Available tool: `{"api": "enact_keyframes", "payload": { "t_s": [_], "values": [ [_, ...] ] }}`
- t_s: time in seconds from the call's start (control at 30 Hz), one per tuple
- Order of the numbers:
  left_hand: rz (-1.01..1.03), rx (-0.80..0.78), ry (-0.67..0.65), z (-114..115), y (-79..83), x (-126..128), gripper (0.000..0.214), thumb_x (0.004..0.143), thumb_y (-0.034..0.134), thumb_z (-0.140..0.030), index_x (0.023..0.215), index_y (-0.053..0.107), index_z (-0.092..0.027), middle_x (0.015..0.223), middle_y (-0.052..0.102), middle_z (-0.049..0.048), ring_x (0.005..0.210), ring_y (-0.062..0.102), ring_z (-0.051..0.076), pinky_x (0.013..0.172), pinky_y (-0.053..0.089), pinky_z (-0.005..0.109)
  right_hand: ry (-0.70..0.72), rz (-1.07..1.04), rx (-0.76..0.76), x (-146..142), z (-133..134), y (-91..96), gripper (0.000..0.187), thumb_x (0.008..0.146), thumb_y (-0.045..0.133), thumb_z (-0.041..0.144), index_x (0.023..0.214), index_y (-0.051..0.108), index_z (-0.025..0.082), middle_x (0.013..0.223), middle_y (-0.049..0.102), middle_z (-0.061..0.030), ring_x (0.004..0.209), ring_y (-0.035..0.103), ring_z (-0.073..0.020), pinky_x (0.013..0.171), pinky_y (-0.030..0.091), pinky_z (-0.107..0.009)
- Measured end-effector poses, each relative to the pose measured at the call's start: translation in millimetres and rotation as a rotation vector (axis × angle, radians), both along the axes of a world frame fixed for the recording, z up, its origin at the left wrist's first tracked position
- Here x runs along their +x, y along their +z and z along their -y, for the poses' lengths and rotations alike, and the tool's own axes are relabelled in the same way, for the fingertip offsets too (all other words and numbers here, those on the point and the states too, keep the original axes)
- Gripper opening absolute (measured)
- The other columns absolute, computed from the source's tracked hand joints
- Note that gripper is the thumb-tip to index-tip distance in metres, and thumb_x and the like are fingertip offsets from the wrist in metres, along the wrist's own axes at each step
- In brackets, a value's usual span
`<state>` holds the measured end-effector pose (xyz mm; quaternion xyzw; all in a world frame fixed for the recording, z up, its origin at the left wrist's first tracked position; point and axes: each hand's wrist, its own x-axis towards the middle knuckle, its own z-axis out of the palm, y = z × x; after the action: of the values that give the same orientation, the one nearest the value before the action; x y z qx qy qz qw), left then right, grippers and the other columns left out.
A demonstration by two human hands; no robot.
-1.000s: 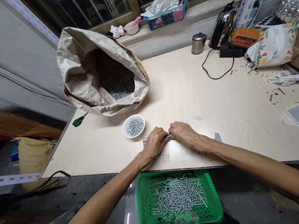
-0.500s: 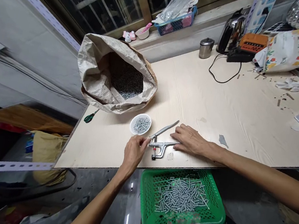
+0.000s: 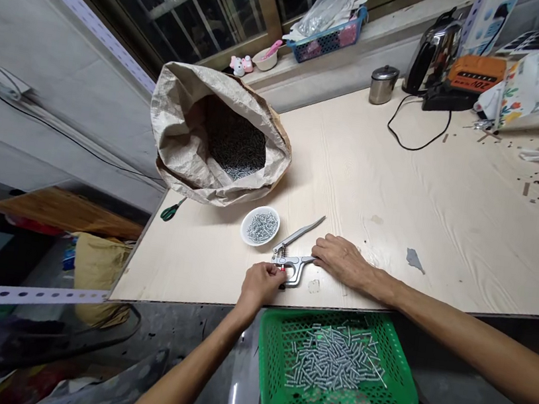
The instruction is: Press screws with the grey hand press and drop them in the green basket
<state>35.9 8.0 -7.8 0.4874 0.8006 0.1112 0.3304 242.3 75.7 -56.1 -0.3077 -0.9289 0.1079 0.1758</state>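
A metal hand press plier lies on the pale wooden table near its front edge, its upper lever raised. My right hand rests on the lower handle, fingers closed over it. My left hand is pinched at the tool's jaw, holding something too small to make out. A small white dish of metal pieces sits just behind the tool. Below the table edge, a green basket holds several silver cylindrical parts.
An open paper sack of dark metal parts stands at the table's left. Green-handled scissors lie beside it. A kettle, steel cup, orange device and black cord line the back. Scraps litter the right side.
The tool's lever, pressed shut a second ago, has sprung up. My left hand went from the tool to beside the dish and is back at the jaw.
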Motion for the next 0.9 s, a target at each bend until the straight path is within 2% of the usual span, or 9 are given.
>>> {"api": "enact_keyframes", "payload": {
  "t_s": [0.07, 0.17, 0.33, 0.4, 0.5, 0.57, 0.67, 0.73, 0.9],
  "values": [
    [-0.063, 0.041, 0.017, 0, 0.9, 1, 0.023, 0.068, 0.058, -0.032, 0.051, 0.052, -0.017, 0.049, 0.049, -0.0024, 0.050, 0.043, 0.010, 0.051, 0.028, 0.023, 0.014, -0.003, -0.015, -1, -1, -0.7, 0.010, 0.090, 0.054, 0.019, 0.080, 0.056, 0.018, 0.083, 0.059, -0.0020, 0.077, 0.046, -0.0169, 0.065, 0.030, -0.030],
    [0.026, -0.125, 0.033, -4, 4.2, 0, 0.029, 0.073, 0.055, -0.035, 0.050, 0.052, -0.018, 0.043, 0.047, -0.0022, 0.044, 0.044, 0.011, 0.049, 0.031, 0.023, 0.031, -0.004, -0.044, -2, -1, 0.8, 0.010, 0.090, 0.054, 0.017, 0.080, 0.055, 0.018, 0.083, 0.059, -0.0022, 0.077, 0.047, -0.0167, 0.066, 0.032, -0.029],
    [-0.214, -0.045, -0.283, -15, 17.4, -6, 0.024, 0.071, 0.058, -0.024, 0.049, 0.051, -0.017, 0.051, 0.051, 0.0001, 0.054, 0.049, 0.013, 0.053, 0.031, 0.024, 0.041, -0.023, -0.084, -4, 1, 4.2, 0.011, 0.090, 0.054, 0.017, 0.078, 0.054, 0.018, 0.082, 0.059, -0.0017, 0.078, 0.048, -0.0168, 0.066, 0.033, -0.029],
    [-0.103, -0.126, -0.274, -17, 20.6, -8, 0.026, 0.074, 0.057, -0.027, 0.050, 0.051, -0.017, 0.051, 0.049, -0.0006, 0.051, 0.047, 0.012, 0.052, 0.032, 0.023, 0.038, -0.027, -0.087, -4, 1, 3.3, 0.012, 0.089, 0.054, 0.016, 0.078, 0.053, 0.018, 0.082, 0.059, -0.0018, 0.077, 0.048, -0.0167, 0.066, 0.033, -0.029],
    [0.201, -0.352, -0.138, -15, 18.8, -13, 0.032, 0.080, 0.051, -0.037, 0.056, 0.052, -0.017, 0.048, 0.045, -0.0029, 0.041, 0.039, 0.009, 0.046, 0.033, 0.023, 0.038, -0.052, -0.089, -3, 0, 0.5, 0.012, 0.090, 0.051, 0.015, 0.079, 0.053, 0.018, 0.083, 0.059, -0.0021, 0.077, 0.048, -0.0163, 0.067, 0.034, -0.028],
    [0.156, -0.256, -0.109, -9, 15.1, -18, 0.031, 0.082, 0.050, -0.037, 0.060, 0.054, -0.016, 0.051, 0.047, -0.0021, 0.042, 0.041, 0.010, 0.047, 0.034, 0.024, 0.049, -0.056, -0.087, -3, 0, -0.7, 0.013, 0.091, 0.050, 0.014, 0.079, 0.053, 0.018, 0.083, 0.059, -0.0026, 0.077, 0.048, -0.0163, 0.067, 0.035, -0.028],
    [-0.201, 0.169, -0.180, 6, 13.4, -26, 0.025, 0.083, 0.047, -0.029, 0.066, 0.060, -0.016, 0.068, 0.057, 0.0034, 0.058, 0.053, 0.014, 0.056, 0.039, 0.025, 0.050, -0.039, -0.085, -3, 0, -0.5, 0.014, 0.091, 0.050, 0.015, 0.078, 0.053, 0.018, 0.082, 0.059, -0.0032, 0.077, 0.049, -0.0166, 0.066, 0.035, -0.029],
    [-0.312, 0.319, -0.261, 19, 17.3, -26, 0.025, 0.086, 0.045, -0.026, 0.072, 0.064, -0.017, 0.078, 0.059, 0.0056, 0.068, 0.058, 0.016, 0.063, 0.041, 0.026, 0.044, -0.037, -0.089, -3, 1, 0.8, 0.014, 0.091, 0.049, 0.015, 0.078, 0.054, 0.018, 0.082, 0.059, -0.0031, 0.077, 0.049, -0.0167, 0.066, 0.035, -0.029],
    [-0.113, 0.132, -0.486, 51, 36.6, -6, 0.017, 0.085, 0.057, -0.031, 0.080, 0.071, -0.023, 0.077, 0.065, 0.0026, 0.067, 0.061, 0.016, 0.060, 0.042, 0.026, 0.044, -0.069, -0.121, -2, 1, 4.2, 0.013, 0.090, 0.049, 0.014, 0.079, 0.054, 0.018, 0.081, 0.059, -0.0027, 0.075, 0.049, -0.0164, 0.066, 0.036, -0.030]
  ]
}}
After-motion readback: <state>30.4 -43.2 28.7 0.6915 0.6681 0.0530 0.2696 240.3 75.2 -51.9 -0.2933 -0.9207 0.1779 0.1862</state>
